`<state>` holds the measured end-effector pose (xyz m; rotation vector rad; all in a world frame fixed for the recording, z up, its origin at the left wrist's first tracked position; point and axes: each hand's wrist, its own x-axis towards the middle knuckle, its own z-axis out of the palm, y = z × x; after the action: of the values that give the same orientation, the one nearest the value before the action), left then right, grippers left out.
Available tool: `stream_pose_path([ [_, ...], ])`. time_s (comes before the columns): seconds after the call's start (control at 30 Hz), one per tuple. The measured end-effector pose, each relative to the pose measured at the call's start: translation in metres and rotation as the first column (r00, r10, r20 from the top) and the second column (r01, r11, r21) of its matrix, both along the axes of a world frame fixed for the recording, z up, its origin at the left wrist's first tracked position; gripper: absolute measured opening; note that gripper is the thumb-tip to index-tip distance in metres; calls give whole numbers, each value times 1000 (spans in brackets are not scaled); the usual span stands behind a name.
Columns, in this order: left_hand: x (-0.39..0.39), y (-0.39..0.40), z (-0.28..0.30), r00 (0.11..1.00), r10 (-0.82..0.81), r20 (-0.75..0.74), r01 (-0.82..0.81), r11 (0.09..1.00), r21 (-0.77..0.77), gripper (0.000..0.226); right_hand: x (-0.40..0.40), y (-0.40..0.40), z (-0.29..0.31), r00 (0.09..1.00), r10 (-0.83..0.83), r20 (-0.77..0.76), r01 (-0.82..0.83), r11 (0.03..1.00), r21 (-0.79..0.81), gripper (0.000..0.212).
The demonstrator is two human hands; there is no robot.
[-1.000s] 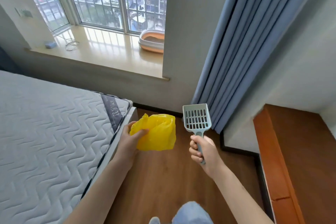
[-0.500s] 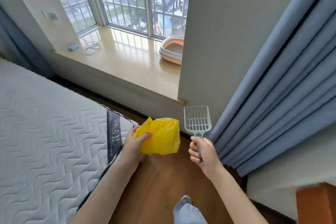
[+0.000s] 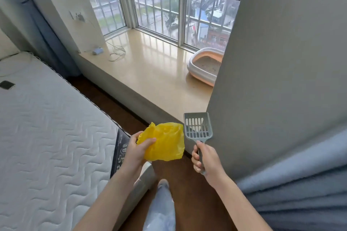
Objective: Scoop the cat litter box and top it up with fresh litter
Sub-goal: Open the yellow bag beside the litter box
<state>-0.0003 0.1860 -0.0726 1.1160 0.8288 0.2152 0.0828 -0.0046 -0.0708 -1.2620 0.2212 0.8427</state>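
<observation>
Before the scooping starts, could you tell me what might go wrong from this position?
1. The litter box sits half hidden behind the wall corner, so the reach may be awkward and the scoop could knock the wall.
2. The yellow bag is bunched in the left hand; with the right hand gripping the scoop, opening it may be fiddly and spill clumps on the sill.

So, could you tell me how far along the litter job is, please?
Done: tools are fetched. The left hand holds a yellow bag; the right hand grips the scoop, which looks empty. Left: the litter box on the sill is not yet reached; scooping and topping up remain. No fresh litter is in view.
</observation>
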Motion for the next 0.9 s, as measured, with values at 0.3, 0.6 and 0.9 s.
stream_pose_path([
  [0.3,137,117,-6,998,5,56,-2,999,-54,71,124,109,18,996,-90,19,91,994,-60,32],
  [0.6,251,178,-10,999,-17,49,20,998,-64,49,223,176,21,993,-114,36,117,987,-113,28],
  [0.9,341,197,-13,999,-40,9,39,998,42,54,321,210,-2,979,-142,147,166,971,-173,18],
])
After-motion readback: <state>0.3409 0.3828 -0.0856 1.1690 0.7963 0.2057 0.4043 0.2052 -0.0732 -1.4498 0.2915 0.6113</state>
